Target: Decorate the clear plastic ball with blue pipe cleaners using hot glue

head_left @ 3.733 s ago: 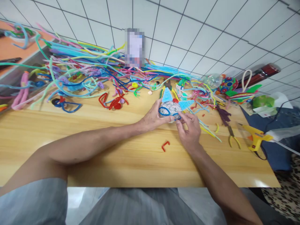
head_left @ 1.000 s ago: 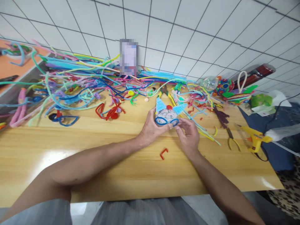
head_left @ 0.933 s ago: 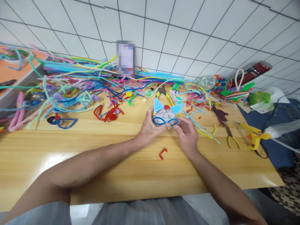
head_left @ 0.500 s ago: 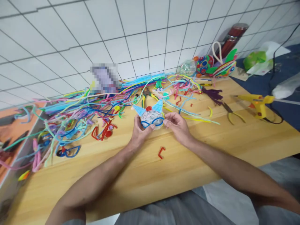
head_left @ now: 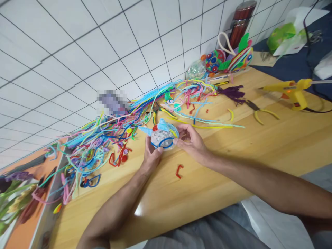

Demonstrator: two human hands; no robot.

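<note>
Between my two hands is a clear ball dressed as an animal head, with light-blue pipe-cleaner ears, a red round piece between them and blue pipe-cleaner glasses across its front. My left hand wraps its left side, thumb at the lower front. Fingers of my right hand close on the right side, the thumb pressing by the right rim of the glasses. A bent red pipe-cleaner piece lies on the wooden table in front of the ball.
Loose pipe cleaners heap along the tiled wall. Green-and-yellow-handled pliers lie behind the ball. To the right are yellow-handled pliers and a yellow glue gun. A thermos stands behind decorated crafts.
The ball has turned to the right, showing more blue and yellow strands on its right side. My hands keep hold of it. The whole view has tilted and shifted.
</note>
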